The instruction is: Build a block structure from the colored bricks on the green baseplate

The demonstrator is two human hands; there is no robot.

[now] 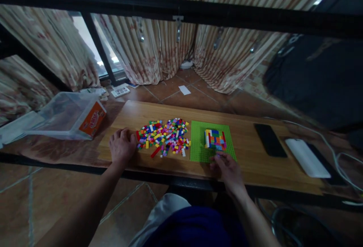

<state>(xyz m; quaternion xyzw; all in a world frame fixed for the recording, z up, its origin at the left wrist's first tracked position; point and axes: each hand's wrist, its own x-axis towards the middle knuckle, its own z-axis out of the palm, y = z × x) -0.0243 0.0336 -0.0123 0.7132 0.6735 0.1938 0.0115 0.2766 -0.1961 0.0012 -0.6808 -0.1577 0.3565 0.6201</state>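
Observation:
My left hand [122,145] rests on the wooden board, just left of a spread-out pile of small coloured toy bricks [163,137]. Its fingers lie loosely on the wood and hold nothing visible. A green studded baseplate [197,152] lies right of the pile. On it stands a low rectangular build of multicoloured bricks [215,140], with a white and yellow left side. My right hand [225,165] is over the baseplate's front edge, close to the near side of the build. Its thumb and fingers are drawn together; whatever they hold is too small or hidden to tell.
A clear plastic bin [68,116] with an orange label lies at the left. At the right are a black phone [270,140], a white slab-like device [307,158] and white cables [337,163]. A dark metal bar [181,8] crosses above, before striped curtains [159,50].

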